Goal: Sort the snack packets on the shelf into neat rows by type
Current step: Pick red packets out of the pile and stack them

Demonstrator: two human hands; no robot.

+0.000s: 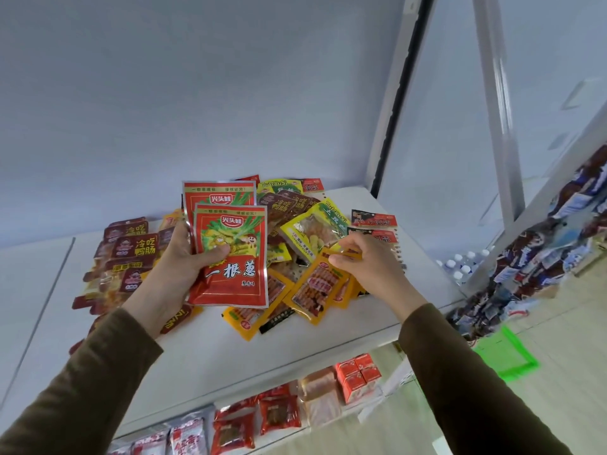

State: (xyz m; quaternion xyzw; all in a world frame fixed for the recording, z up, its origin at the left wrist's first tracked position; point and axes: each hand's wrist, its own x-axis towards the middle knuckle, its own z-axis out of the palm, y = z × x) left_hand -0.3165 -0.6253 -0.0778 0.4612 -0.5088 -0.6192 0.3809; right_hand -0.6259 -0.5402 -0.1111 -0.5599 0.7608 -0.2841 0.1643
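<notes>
A mixed heap of snack packets lies on the white shelf (230,349). My left hand (184,257) holds two large red packets (233,257) stacked upright above the heap. My right hand (368,261) pinches the top edge of an orange-yellow sausage packet (317,290) that still rests on the pile. Dark red packets (134,246) are bunched at the left of the heap. Yellow-green packets (312,229) and small red-and-black packets (374,221) lie at the back right.
The shelf's back wall is plain white, with a metal upright (391,110) at the right corner. A lower shelf (262,418) holds red packets and small red boxes. To the right hang more packets (538,257), and water bottles (460,264) stand on the floor.
</notes>
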